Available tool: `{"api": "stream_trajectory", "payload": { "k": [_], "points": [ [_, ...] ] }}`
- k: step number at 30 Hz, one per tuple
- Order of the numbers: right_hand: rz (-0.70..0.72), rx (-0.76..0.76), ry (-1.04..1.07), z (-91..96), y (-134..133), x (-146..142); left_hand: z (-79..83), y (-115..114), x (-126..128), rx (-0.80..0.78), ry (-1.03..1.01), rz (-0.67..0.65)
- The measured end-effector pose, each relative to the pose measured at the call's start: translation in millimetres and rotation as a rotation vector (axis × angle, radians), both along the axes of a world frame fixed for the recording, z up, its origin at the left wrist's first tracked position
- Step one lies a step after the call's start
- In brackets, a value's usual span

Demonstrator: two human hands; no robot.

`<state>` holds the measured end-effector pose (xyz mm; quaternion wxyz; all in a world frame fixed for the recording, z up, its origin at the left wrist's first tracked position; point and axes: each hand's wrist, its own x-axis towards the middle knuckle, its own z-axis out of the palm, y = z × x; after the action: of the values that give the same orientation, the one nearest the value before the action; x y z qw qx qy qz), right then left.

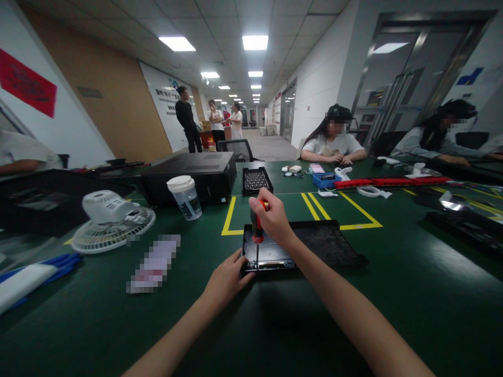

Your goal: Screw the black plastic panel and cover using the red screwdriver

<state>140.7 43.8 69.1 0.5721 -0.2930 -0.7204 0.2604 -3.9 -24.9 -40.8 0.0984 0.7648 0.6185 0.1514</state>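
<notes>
Though writing on wall banner [26, 84] blurs, right hand [275, 217] clenched on screwdriver [257, 230], left hand [226, 280] gripping black tray [326, 246]

— We see a smooth green tabletop [412, 293] with a soft sheen.
— We agree. The screwdriver [257, 225] has a glossy red-and-black plastic handle and a thin metal shaft.
— To us the tray [334, 246] looks like matt black plastic, and the panel [271, 255] in it like dull grey metal.
— And we take the fan [110, 220] for white plastic.

Screwdriver [257, 230] x1, fan [112, 225] x1, cup [185, 198] x1
</notes>
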Motion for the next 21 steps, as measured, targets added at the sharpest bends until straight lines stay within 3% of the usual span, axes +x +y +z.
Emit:
{"api": "stream_trajectory", "payload": {
  "k": [15, 21],
  "points": [
    [0.012, 0.015, 0.085, -7.0, 5.5, -4.7, -1.2, 0.6, -0.6, 0.006, 0.005, -0.009],
    [0.163, -0.057, 0.078, -6.1, 10.1, -3.1, 0.0, 0.5, -0.5, 0.011, 0.045, -0.015]
  ]
}}
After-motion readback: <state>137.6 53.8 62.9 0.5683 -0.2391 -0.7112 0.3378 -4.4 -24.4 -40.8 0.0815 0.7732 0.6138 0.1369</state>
